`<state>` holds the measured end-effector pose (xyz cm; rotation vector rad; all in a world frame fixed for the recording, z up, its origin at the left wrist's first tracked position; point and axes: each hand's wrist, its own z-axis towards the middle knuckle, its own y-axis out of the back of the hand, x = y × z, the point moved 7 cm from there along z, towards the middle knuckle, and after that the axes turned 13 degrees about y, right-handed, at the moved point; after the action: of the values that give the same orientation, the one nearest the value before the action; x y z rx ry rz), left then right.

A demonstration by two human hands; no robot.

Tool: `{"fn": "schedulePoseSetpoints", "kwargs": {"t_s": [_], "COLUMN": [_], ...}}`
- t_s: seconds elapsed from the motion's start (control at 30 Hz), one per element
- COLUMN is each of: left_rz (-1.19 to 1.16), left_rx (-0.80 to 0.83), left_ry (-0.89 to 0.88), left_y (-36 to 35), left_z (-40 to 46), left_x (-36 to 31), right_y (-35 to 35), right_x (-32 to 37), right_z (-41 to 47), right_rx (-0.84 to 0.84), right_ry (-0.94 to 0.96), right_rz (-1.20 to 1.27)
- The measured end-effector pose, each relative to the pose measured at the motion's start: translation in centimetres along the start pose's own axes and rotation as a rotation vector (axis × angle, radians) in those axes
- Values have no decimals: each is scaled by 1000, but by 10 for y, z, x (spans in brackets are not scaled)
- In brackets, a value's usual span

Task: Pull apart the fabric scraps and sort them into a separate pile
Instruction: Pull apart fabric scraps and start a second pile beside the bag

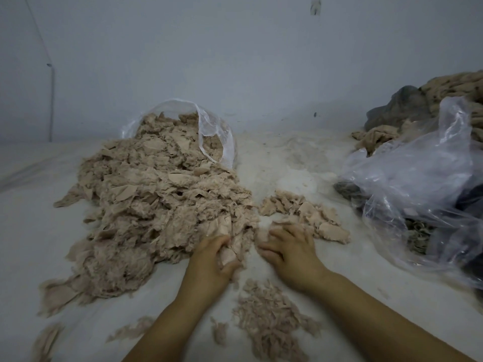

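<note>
Now, at the far left, a few loose bits of beige fabric lie on the white surface (pixel 31 231). Next to them spreads the big heap of fabric scraps (pixel 156 199), which comes out from a clear plastic bag (pixel 214 137) lying on its side by the wall. At the near edge of this heap, the left hand (pixel 211 259) has its fingers curled around a smooth beige piece (pixel 230 253) and grips it. Just to the right, the right hand (pixel 290 250) lies palm down with bent fingers, the fingertips pressing on fluffy scraps; I cannot tell if it really pinches something. Behind this hand is a small separate pile (pixel 305 215), and between the forearms there is another pile of shredded fibres (pixel 271 320). At the far right stands a crumpled transparent bag (pixel 418 178), with grey and tan cloth (pixel 444 95) behind it.
</note>
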<state>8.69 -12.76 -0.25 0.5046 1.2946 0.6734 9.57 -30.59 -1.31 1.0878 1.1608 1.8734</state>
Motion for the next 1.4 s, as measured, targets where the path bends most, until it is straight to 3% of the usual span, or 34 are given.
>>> {"fn": "schedulePoseSetpoints", "kwargs": {"t_s": [0.1,0.2,0.3,0.37,0.43,0.53,0.6,0.73,0.83,0.97,1.1,1.2,1.3,1.4], "left_rz": [51,60,71,54,42,13,-46,-3,37,21,47,173,290,9], "left_rx": [56,44,31,56,101,15,-41,0,-101,-322,25,56,4,110], "left_ry": [-21,-71,-101,-108,-87,-70,34,160,88,-222,-320,-363,-293,-202], "left_y": [-5,-4,-1,-1,-3,7,13,10,20,35,0,-17,-9,2], "left_z": [-2,-3,-3,-3,-3,-4,0,13,11,-6,-13,-8,7,13], "left_x": [0,-4,-9,-11,-11,-9,-1,17,14,-18,-39,-39,-33,-28], "right_y": [-5,15,31,25,13,8,6,1,-2,1,9,18,25,20], "right_x": [-19,-32,-14,4,21,30,33,36,24,18,27,34,15,-6], "right_z": [17,32,47,55,59,55,43,12,-2,-9,-12,-14,-17,-18], "right_rx": [148,57,-195,-173,-95,-187,-241,-146,-182,-297,-299,-350,-572,-624], "right_ry": [-40,-135,-103,-67,-61,-4,22,112,30,-61,42,140,-1,-199], "right_rz": [-137,-227,84,484,693,620,626,657,791,966,844,885,1050,1203]}}
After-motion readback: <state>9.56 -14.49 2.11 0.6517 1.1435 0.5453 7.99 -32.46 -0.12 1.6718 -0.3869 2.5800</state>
